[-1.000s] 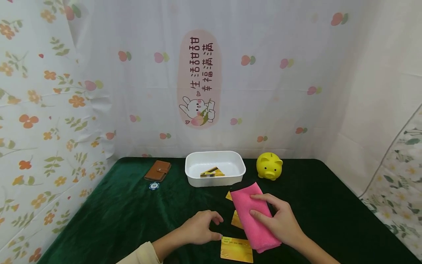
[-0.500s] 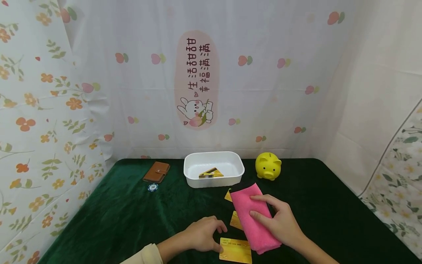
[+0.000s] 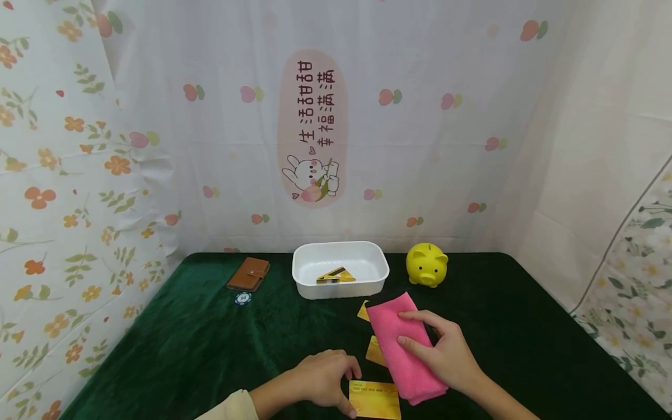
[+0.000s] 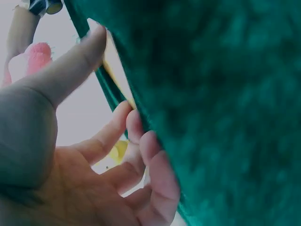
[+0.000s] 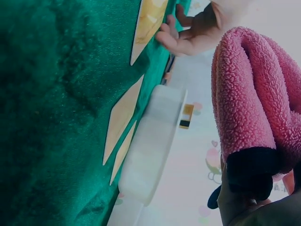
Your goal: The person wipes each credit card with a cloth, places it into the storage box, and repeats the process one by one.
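Observation:
In the head view my left hand (image 3: 328, 379) spans the short left end of a gold bank card (image 3: 374, 399) lying on the dark green cloth. Its thumb touches one edge and its fingertips meet the opposite edge, as the left wrist view shows of the card (image 4: 115, 70). My right hand (image 3: 443, 350) grips a folded pink towel (image 3: 399, 344) with a black end, held above the table. Two more gold cards, a middle one (image 3: 375, 352) and a far one (image 3: 363, 312), lie in a row, partly hidden by the towel.
At the back stands a white tray (image 3: 341, 290) holding yellow-and-black cards (image 3: 337, 275). Right of it sits a yellow piggy bank (image 3: 427, 265). A brown wallet (image 3: 249, 274) and a poker chip (image 3: 243, 298) lie at the back left. Printed curtains (image 3: 236, 146) surround the table.
My left hand has come a little right and down, its thumb and fingertips now at the nearest card's edges. The right hand and the towel have stayed nearly still.

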